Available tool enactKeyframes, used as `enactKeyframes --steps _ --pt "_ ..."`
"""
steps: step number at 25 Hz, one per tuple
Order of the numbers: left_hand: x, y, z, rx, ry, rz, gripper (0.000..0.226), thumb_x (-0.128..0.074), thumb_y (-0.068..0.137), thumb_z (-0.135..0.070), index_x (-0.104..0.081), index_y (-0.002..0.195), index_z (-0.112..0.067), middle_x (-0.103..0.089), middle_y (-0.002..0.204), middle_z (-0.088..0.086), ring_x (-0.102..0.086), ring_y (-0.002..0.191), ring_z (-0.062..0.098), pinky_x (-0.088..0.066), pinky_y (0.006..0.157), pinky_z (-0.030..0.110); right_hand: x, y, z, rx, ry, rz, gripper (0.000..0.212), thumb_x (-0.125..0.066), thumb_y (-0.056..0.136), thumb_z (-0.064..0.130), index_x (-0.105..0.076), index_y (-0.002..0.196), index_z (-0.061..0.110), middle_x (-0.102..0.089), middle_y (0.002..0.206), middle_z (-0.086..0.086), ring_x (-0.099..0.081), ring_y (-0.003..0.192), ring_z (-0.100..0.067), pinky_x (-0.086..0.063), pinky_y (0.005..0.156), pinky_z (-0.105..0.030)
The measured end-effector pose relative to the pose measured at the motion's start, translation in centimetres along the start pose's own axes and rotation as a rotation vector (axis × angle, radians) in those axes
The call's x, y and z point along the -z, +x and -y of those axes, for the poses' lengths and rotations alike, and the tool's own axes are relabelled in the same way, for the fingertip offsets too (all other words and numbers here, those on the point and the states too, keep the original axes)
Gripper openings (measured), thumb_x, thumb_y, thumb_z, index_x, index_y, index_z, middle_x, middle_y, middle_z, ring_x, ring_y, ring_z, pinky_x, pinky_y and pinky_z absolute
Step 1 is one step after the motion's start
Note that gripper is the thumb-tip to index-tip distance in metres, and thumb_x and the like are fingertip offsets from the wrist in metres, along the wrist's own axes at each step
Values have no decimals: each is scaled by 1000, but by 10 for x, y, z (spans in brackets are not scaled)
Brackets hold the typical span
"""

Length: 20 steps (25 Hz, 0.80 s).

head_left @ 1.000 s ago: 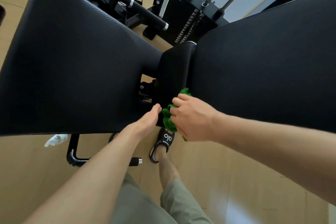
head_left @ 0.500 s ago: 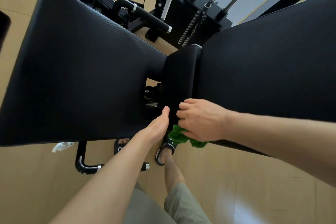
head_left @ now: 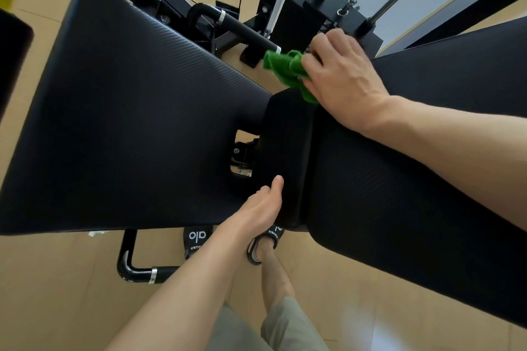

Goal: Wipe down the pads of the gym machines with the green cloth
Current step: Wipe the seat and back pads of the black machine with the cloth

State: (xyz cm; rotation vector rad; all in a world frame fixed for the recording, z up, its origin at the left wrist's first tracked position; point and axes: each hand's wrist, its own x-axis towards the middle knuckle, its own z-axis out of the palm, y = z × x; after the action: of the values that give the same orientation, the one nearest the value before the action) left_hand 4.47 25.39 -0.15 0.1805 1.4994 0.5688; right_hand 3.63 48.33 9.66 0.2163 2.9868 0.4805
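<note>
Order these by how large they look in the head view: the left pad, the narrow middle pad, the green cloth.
1. Left pad, by far the largest in the picture.
2. Middle pad, a narrow strip between the two big pads.
3. Green cloth, bunched up and partly hidden under the right hand, so its real size is unsure.

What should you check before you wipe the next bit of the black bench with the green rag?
1. Bunched green cloth gripped in the right hand: ok.
2. Cloth pressed flat on a pad: not ok, part of it sticks out past the far end of the narrow black middle pad.
3. Left hand out of the wiping path: ok, it rests at the middle pad's near edge.
4. Wide black ribbed left pad free of things: ok.
5. Pads already clean: cannot tell.
6. Feet in black slide sandals planted on the floor: ok.
</note>
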Motion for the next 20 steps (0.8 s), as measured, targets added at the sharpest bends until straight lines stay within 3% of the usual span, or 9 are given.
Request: enactKeyframes --steps 2,4,6,8,11,13,17,20 --pt "0 1 -3 11 -2 0 86 -14 97 -73 -24 162 -17 -34 165 9 -33 151 27 -24 123 44 -7 -1 3 63 -77 298 41 -43 100 39 -63 116 6 -59 119 -18 -52 114 -38 -40 103 -48" --pt "4 5 -6 21 -24 9 100 -14 86 -83 -25 162 -18 -35 164 9 -34 151 27 -25 125 48 -21 6 14 5 -173 564 55 -34 100 44 -53 135 7 -49 140 -23 -44 130 -39 -30 113 -47" --pt "3 7 -10 36 -20 19 109 -14 81 -89 -24 162 -15 -35 164 11 -36 149 28 -27 124 49 -35 12 24 3 -230 657 61 -33 100 40 -36 148 2 -30 154 -31 -29 142 -45 -22 119 -50" --pt "-4 6 -17 57 21 9 106 -16 89 -84 -14 163 -8 -25 167 17 -34 149 33 -28 123 48 -43 23 28 27 -250 683 62 -35 100 36 -33 149 -1 -27 154 -32 -27 142 -46 -23 118 -50" --pt "-17 6 -23 88 113 -11 107 -18 91 -82 -1 162 -3 -7 169 22 -23 153 39 -26 123 53 -55 43 27 75 -189 706 51 -42 97 35 -50 137 3 -47 141 -23 -42 127 -38 -32 111 -43" --pt "-19 9 -22 81 123 -28 105 -18 92 -81 0 162 -5 -6 169 22 -20 154 39 -25 123 53 -71 60 31 122 -92 708 39 -45 98 33 -60 125 11 -57 131 -13 -49 120 -31 -35 106 -38" --pt "-9 11 -15 7 217 -9 90 -21 95 -77 -19 160 -14 -30 159 17 -42 141 35 -40 114 49 -102 79 48 189 -6 718 28 -47 99 29 -67 113 15 -65 121 -8 -55 115 -28 -40 103 -38" --pt "35 27 4 -142 463 -276 79 -20 95 -76 -42 150 -24 -50 150 8 -53 132 27 -44 111 47 -111 81 54 215 -38 699 29 -48 100 32 -68 113 16 -66 121 -6 -56 117 -27 -39 104 -37"
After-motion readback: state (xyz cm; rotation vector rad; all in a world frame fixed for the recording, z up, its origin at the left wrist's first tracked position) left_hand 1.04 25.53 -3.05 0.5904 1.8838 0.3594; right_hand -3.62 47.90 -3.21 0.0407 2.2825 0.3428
